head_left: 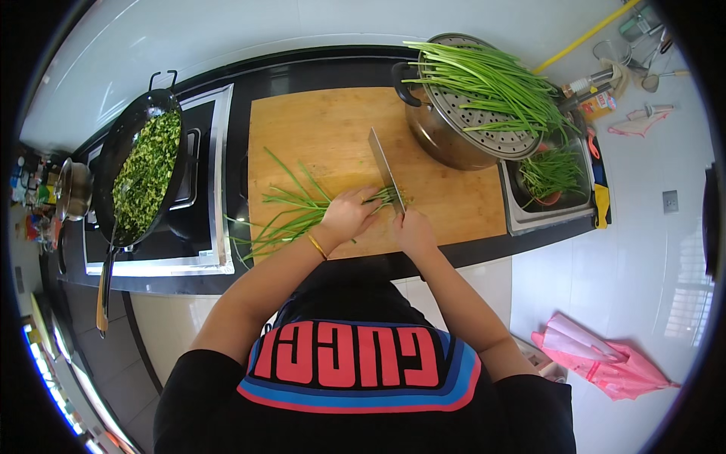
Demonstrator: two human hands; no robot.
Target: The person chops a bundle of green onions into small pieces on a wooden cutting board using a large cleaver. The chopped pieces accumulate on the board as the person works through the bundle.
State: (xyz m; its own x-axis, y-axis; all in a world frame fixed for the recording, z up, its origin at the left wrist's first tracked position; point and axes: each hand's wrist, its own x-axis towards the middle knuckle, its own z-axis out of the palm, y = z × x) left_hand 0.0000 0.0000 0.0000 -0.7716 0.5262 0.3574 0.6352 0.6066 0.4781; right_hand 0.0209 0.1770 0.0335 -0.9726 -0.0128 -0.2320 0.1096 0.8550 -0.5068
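Note:
On the wooden cutting board (318, 121) lies a bunch of green chives (291, 216), its leafy ends fanned out to the left. My left hand (351, 215) presses down on the bunch near its right end, fingers closed round the stalks. A cleaver (387, 168) stands on edge across the stalk ends, just right of those fingers. Gripping its handle, my right hand (415, 233) is closed; the handle is mostly hidden in it. Small cut bits lie close to the blade.
Left, a black wok (106, 178) of chopped greens (150, 172) sits on the stove beside a small pot (74, 189). At the far right of the board, a large steamer pot (446, 136) bears more long chives (491, 87). Beyond it, a sink (522, 216) holds greens (550, 172).

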